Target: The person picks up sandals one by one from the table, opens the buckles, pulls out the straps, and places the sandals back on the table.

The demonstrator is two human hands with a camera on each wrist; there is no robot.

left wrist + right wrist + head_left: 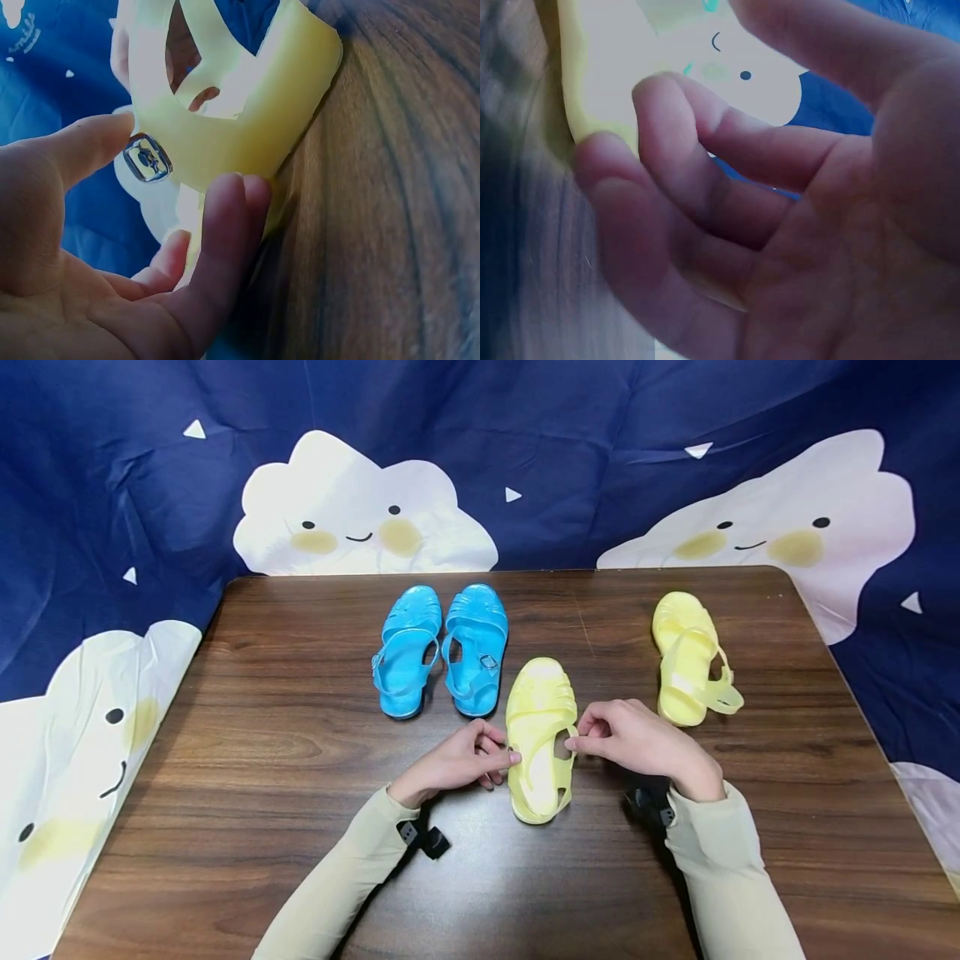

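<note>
A yellow jelly sandal (542, 693) lies between both hands near the middle of the table, toe pointing away. My left hand (459, 756) holds its left side. In the left wrist view the thumb rests at the strap edge beside a metal buckle (148, 157), with fingertips against the outer side of the yellow sandal (225, 146). My right hand (641, 739) holds the opposite side strap, thumb at the strap opening. In the right wrist view its curled fingers (664, 124) meet the sandal's side (604, 67); the thumb's tip is out of frame.
Two blue sandals (408, 664) (478, 643) stand side by side at the back, left of centre. A second yellow sandal (684, 664) sits at the back right with its strap hanging out to the side. A blue cloud-print cloth (555, 460) hangs behind the brown wooden table (285, 693).
</note>
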